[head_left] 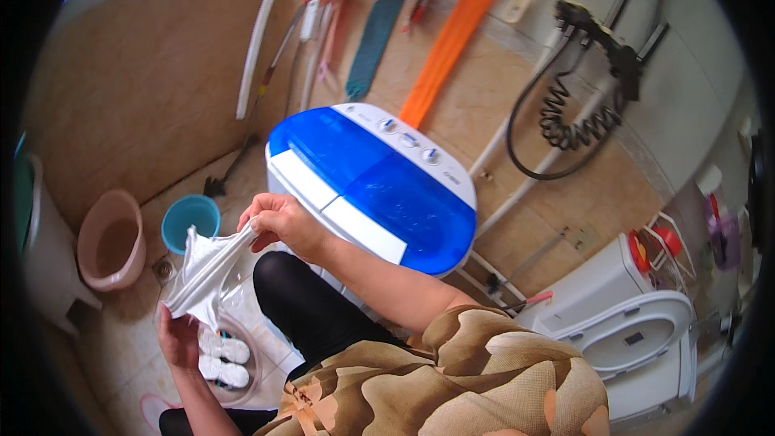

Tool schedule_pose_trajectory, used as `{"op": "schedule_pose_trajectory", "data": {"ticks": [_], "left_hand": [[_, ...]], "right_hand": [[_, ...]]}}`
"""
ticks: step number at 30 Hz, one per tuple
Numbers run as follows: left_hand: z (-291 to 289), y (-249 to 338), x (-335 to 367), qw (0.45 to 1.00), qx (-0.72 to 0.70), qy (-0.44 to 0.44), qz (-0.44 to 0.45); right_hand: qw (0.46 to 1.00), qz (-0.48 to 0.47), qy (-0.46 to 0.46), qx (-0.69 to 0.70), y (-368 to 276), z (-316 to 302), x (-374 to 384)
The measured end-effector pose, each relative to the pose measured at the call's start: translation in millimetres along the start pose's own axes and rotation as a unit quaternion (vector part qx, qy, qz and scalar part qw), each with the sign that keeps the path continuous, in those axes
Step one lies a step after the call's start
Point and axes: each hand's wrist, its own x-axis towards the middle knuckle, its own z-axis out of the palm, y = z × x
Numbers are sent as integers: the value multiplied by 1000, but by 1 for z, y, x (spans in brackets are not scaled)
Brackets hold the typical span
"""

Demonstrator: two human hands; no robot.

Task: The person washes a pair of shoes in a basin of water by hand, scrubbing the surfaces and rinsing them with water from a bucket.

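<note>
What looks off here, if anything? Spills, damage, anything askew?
Nothing clearly spilled or damaged, white cloth between left hand and right hand included. Only the black coil on the upper-right wall looks untidy: it hangs bunched within a loose loop, while the orange strip hangs straight.

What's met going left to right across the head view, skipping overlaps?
Round pink plastic basin, thin white fabric cloth, rounded blue-and-white plastic washing machine, white toilet with an oval seat.

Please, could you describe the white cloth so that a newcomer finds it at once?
Start at the blue-lidded washing machine. To its left, the right hand and left hand hold the cloth. Unlike the white shoes below, it is stretched in the air.
</note>
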Motion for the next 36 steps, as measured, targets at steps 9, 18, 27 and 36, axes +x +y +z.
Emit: {"op": "schedule_pose_trajectory", "data": {"ticks": [9, 18, 27, 36], "left_hand": [[92, -51, 58, 942, 253, 151, -159], [-12, -83, 77, 860, 293, 382, -169], [-25, -86, 69, 847, 325, 388, -164], [-36, -77, 60, 829, 374, 381, -165]], "right_hand": [[958, -96, 147, -228, -136, -32, -105], [753, -397, 450, -270, -375, -70, -199], [551, -532, 539, -349, -519, -102, -237], [276, -200, 699, -628, -532, -167, -234]]}}
